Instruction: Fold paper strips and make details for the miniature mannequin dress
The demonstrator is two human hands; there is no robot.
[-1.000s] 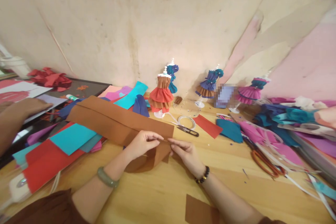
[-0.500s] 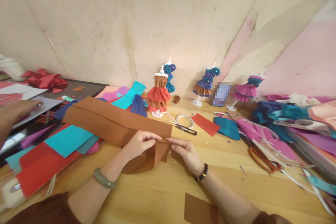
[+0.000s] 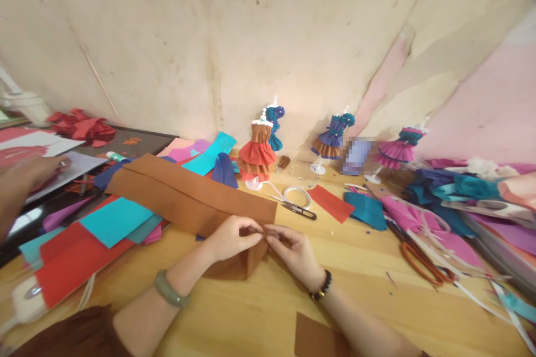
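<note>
Drawn closer together than a second ago, our fingertips now almost meet in the head view. Our left hand [image 3: 232, 240] and right hand [image 3: 295, 248] each pinch a folded brown piece [image 3: 254, 262] between thumb and fingers — it hangs below them, just above the wooden table [image 3: 234, 318]. Beyond it lies a long brown sheet [image 3: 188, 192]; whether the two join, we cannot tell. Black snips [image 3: 299, 211] lie near our right hand.
</note>
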